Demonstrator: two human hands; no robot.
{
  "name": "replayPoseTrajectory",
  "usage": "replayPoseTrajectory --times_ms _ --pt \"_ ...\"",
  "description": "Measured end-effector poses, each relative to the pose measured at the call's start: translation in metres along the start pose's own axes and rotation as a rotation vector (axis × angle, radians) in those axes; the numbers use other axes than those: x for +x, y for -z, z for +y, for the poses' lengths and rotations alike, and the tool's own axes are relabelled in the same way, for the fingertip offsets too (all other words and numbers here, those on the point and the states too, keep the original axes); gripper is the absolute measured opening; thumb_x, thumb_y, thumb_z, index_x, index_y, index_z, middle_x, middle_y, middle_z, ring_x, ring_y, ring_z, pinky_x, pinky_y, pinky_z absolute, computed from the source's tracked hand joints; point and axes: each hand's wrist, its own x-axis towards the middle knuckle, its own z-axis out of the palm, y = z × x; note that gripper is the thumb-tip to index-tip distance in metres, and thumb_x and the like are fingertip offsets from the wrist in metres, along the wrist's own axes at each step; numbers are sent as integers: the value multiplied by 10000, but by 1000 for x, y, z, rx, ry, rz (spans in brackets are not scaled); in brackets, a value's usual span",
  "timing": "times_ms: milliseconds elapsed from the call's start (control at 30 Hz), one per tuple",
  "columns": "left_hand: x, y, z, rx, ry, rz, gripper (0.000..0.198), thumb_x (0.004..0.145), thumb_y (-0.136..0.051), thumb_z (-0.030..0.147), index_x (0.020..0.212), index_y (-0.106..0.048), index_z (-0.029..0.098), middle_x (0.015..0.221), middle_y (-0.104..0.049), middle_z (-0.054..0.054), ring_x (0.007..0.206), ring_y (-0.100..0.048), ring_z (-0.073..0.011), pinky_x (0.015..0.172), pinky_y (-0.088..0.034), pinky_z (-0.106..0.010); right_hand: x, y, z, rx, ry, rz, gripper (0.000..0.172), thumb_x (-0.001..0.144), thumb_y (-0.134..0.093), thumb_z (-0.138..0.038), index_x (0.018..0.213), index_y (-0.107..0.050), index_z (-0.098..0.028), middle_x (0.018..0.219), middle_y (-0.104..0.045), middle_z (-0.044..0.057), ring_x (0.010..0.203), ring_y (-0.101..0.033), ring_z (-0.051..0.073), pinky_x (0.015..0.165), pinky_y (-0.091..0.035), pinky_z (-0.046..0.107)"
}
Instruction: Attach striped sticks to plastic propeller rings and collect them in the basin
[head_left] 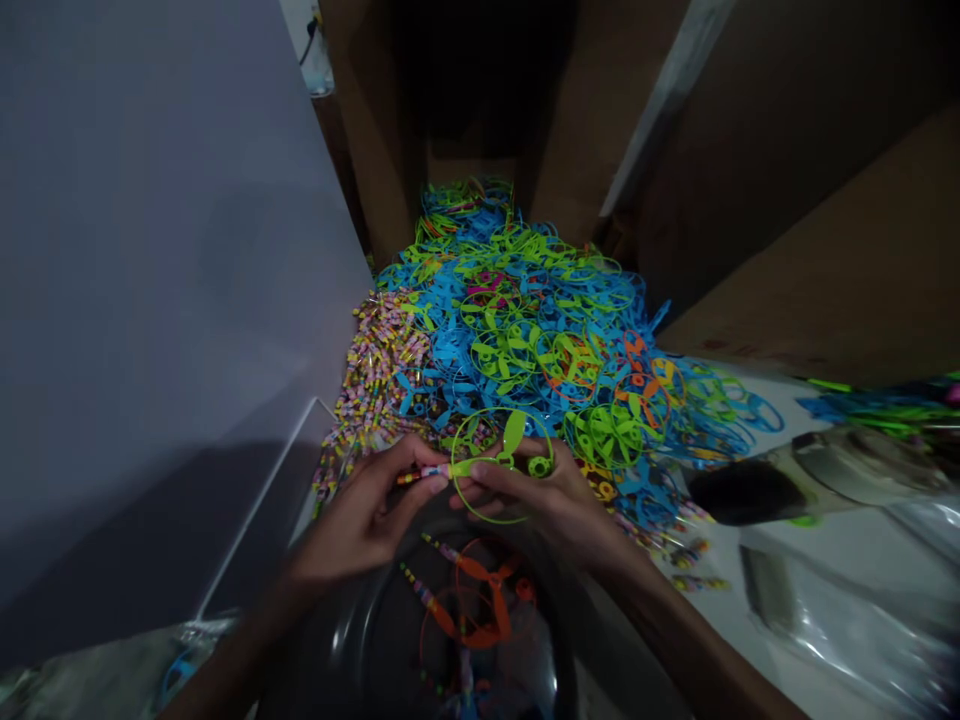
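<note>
My left hand [375, 515] pinches a thin tube of small coloured candies [432, 472] between thumb and fingers. Closed on a green ringed propeller [514, 434], my right hand [551, 492] holds it flat by one blade. The end of the tube meets the propeller's rim at that blade; whether they are joined I cannot tell. Below both hands is a dark round basin [358, 640]. In it lie an orange propeller [496, 605] and several candy tubes [420, 590], some lying against its blades.
A heap of blue, green and orange propellers [510, 310] spills from a cardboard box [375, 120]. Many candy tubes [382, 350] are piled at its left. A grey panel [165, 250] stands on the left. A bottle-like object [810, 475] and clear plastic bags [847, 630] lie at right.
</note>
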Motion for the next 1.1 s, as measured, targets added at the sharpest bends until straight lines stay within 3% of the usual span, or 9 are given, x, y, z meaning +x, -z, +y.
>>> replayPoseTrajectory --times_ms 233,367,433,533,567,700,800,867,1100 --pt "5 3 14 -21 -35 51 129 982 -530 285 1025 -629 214 841 -633 2 736 -582 -126 636 -422 -223 -1 -1 -8 -81 0 73 262 737 -829 -402 846 -728 -186 815 -786 61 701 -748 208 683 -598 324" --pt "6 27 19 -88 -11 -65 220 973 -540 374 1032 -694 229 936 -712 -25 849 -654 -168 751 -489 -254 -3 20 -35 -346 262 139 407 854 -636 -598 1039 -731 -249 1079 -761 59 986 -715 248 878 -551 380" --pt "4 37 3 4 27 -15 296 990 -481 413 1035 -708 229 1018 -732 -41 944 -665 -201 838 -500 -287 -1 44 -43 -605 461 236 428 919 -529 -601 1092 -709 -253 1119 -742 63 1074 -673 263 965 -501 415" --pt "-1 39 -45 329 198 188 355 984 -441 448 997 -693 199 998 -733 -67 926 -672 -237 856 -510 -322 6 89 -36 -1141 655 533 327 924 -569 -494 1067 -693 -227 1121 -721 85 1103 -624 309 1006 -457 490" --pt "-3 36 -64 455 233 218 360 982 -425 426 1030 -686 183 1017 -724 -93 943 -671 -255 872 -508 -342 9 103 -29 -1322 666 559 314 919 -574 -466 1063 -689 -212 1130 -714 103 1127 -597 338 1012 -446 524" --pt "-9 19 -120 796 300 65 306 956 -412 256 1096 -663 153 1083 -650 -149 989 -654 -263 871 -510 -342 18 137 8 -1762 488 546 430 860 -651 -359 1247 -587 -184 1325 -599 175 1236 -499 414 925 -515 538" --pt "-10 12 -131 869 295 51 298 969 -376 211 1083 -647 157 1085 -607 -139 1000 -631 -244 869 -504 -329 19 144 25 -1819 456 532 543 841 -637 -237 1348 -466 -140 1465 -417 239 1311 -435 421 884 -542 501" --pt "-9 11 -130 917 309 57 286 976 -379 214 1101 -625 140 1084 -592 -144 1014 -617 -248 888 -497 -337 19 147 29 -1798 495 559 461 854 -580 -183 1297 -478 -105 1460 -376 268 1319 -423 418 903 -529 497" --pt "-3 6 -122 1056 326 54 288 945 -410 228 998 -644 68 1027 -583 -200 1021 -573 -349 796 -513 -410 18 160 30 -1776 565 705 180 940 -498 -274 1037 -600 -161 1024 -649 183 1021 -583 353 821 -514 460"
